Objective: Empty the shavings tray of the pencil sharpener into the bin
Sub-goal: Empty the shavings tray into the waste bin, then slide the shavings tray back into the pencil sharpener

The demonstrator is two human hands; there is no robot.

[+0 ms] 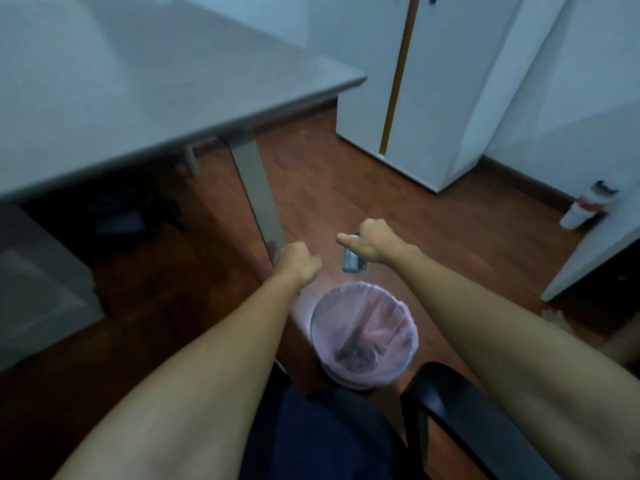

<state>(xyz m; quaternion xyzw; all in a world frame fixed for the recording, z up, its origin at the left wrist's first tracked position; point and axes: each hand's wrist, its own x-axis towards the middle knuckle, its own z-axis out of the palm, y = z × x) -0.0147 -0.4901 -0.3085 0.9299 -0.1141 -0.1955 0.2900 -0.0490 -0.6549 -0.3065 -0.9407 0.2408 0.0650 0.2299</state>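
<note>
My right hand [372, 241] is closed around a small grey pencil sharpener [351, 263], which hangs below the fist, above and just beyond the bin. The bin [363, 332] is a round basket lined with a pink bag, standing on the wooden floor between my forearms, with some dark rubbish at its bottom. My left hand [298, 263] is a closed fist to the left of the sharpener, apart from it. Whether that fist holds the shavings tray is hidden from me. The picture is blurred.
A grey desk [145, 98] fills the upper left, its metal leg [258, 199] just beyond my left hand. A white cabinet [433, 98] stands at the back. A black chair armrest [460, 410] sits at lower right. A white bottle [585, 206] stands by the right wall.
</note>
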